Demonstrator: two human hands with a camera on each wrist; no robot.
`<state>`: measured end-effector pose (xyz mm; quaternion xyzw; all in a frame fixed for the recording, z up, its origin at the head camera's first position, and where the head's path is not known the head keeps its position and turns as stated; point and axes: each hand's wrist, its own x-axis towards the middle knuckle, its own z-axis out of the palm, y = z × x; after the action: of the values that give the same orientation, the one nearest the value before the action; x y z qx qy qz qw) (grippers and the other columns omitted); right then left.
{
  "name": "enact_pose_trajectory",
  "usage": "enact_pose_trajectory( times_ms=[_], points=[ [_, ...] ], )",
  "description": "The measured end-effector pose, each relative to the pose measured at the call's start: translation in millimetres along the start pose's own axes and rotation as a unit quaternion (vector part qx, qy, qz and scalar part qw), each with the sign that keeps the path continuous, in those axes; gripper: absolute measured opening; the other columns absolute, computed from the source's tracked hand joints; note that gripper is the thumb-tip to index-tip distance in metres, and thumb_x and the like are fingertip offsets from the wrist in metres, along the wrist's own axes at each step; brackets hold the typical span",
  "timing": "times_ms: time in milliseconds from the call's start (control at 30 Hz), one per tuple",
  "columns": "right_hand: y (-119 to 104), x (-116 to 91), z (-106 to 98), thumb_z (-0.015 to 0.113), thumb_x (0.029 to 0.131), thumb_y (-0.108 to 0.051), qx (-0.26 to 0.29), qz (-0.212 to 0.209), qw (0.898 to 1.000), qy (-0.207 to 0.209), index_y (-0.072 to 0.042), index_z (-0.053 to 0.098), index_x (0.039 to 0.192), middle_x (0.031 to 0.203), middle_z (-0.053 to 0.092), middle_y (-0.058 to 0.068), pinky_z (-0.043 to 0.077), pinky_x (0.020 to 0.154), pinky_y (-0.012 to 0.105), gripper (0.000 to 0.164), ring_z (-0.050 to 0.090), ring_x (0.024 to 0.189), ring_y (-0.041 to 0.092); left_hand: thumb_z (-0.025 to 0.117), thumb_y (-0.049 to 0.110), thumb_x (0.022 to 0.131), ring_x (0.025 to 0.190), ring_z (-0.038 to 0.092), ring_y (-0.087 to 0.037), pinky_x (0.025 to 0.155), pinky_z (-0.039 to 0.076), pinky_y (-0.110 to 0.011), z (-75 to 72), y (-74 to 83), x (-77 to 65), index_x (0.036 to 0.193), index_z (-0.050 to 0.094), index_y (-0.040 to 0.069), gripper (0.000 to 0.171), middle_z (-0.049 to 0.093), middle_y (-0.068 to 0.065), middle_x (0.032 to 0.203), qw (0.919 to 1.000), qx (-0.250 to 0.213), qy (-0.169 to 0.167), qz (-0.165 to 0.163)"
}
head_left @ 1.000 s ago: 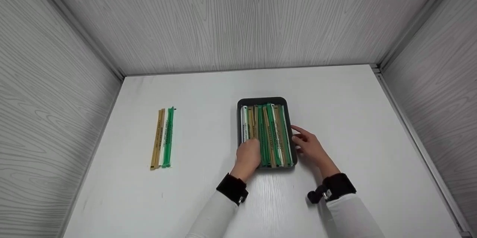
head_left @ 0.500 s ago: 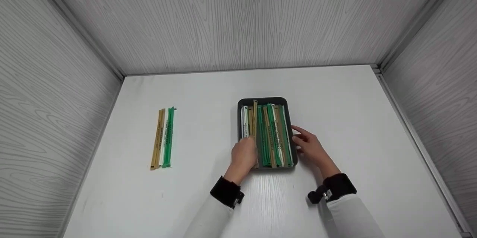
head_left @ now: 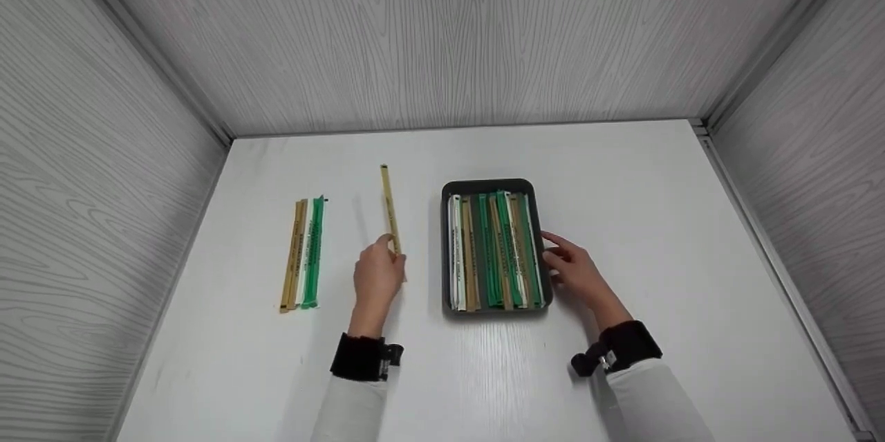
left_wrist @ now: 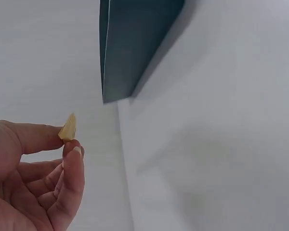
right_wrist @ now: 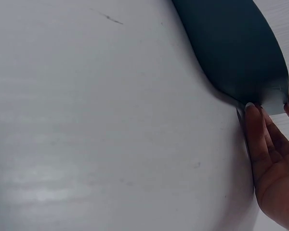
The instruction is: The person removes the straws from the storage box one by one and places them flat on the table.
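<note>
Raised over the table between a row of packets and the tray, my left hand [head_left: 379, 271] pinches a slim tan stick packet [head_left: 390, 207] near its lower end between thumb and fingers. The left wrist view shows the end of the tan stick packet [left_wrist: 69, 129] between the fingertips. My right hand [head_left: 575, 274] rests against the right side of a dark rectangular tray [head_left: 446, 262], its fingers touching the wall. Green, white and tan stick packets [head_left: 511, 248] lie lengthwise in the tray, with a gap left of the middle. In the right wrist view the fingertips touch the tray wall [right_wrist: 236, 48].
To the left, several tan, white and green stick packets [head_left: 302, 255] lie side by side on the white table [head_left: 207, 359]. Grey wood-grain panels [head_left: 442, 41] enclose the table at the back and both sides.
My left hand has drawn a tan stick packet out of the tray and carried it left, leaving a gap among the packets. My right hand has stayed at the tray's side.
</note>
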<state>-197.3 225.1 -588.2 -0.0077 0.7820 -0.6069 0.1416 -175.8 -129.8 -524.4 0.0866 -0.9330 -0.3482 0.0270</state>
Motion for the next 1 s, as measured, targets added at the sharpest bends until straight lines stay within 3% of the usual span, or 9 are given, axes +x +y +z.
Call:
enact_pose_trajectory(
  times_ms=[367,600,800,1000],
  points=[
    [-3,-1,0,0.052,0.103,-0.018,-0.003,0.002,1.000,-0.006,-0.013,0.039,0.151,0.128,0.054,0.025,0.053,0.071,0.033,0.050,0.063,0.097,0.030,0.062,0.006,0.094,0.076,0.066,-0.030,0.060,0.051,-0.041,-48.7,-61.1,6.5,0.132,0.056,-0.005,0.041,0.068,-0.019,0.093,0.9956,0.019,0.041,-0.082],
    [-27,-12,0,0.050,0.103,-0.010,0.001,0.004,1.000,-0.015,-0.004,0.037,0.151,0.127,0.054,0.030,0.053,0.075,0.039,0.050,0.062,0.098,0.037,0.058,0.004,0.094,0.083,0.066,-0.040,0.058,0.050,-0.045,-76.1,-87.5,9.3,0.131,0.056,-0.007,0.039,0.066,-0.028,0.103,0.9895,0.015,0.067,-0.127],
    [-20,-8,-1,0.051,0.103,-0.012,0.008,0.005,1.000,-0.012,-0.006,0.038,0.151,0.126,0.054,0.029,0.052,0.071,0.037,0.050,0.062,0.095,0.033,0.053,0.005,0.097,0.081,0.065,-0.036,0.055,0.047,-0.039,-89.0,-109.7,12.3,0.134,0.054,-0.007,0.039,0.064,-0.029,0.110,0.9842,0.017,0.053,-0.168],
    [-4,0,-2,0.053,0.103,-0.018,-0.005,0.003,1.000,0.001,-0.013,0.040,0.151,0.126,0.054,0.024,0.052,0.069,0.032,0.050,0.062,0.095,0.027,0.049,0.006,0.097,0.082,0.064,-0.034,0.055,0.046,-0.038,-90.3,-127.3,13.1,0.135,0.053,-0.006,0.040,0.062,-0.030,0.114,0.9778,0.025,0.026,-0.206]
  ],
)
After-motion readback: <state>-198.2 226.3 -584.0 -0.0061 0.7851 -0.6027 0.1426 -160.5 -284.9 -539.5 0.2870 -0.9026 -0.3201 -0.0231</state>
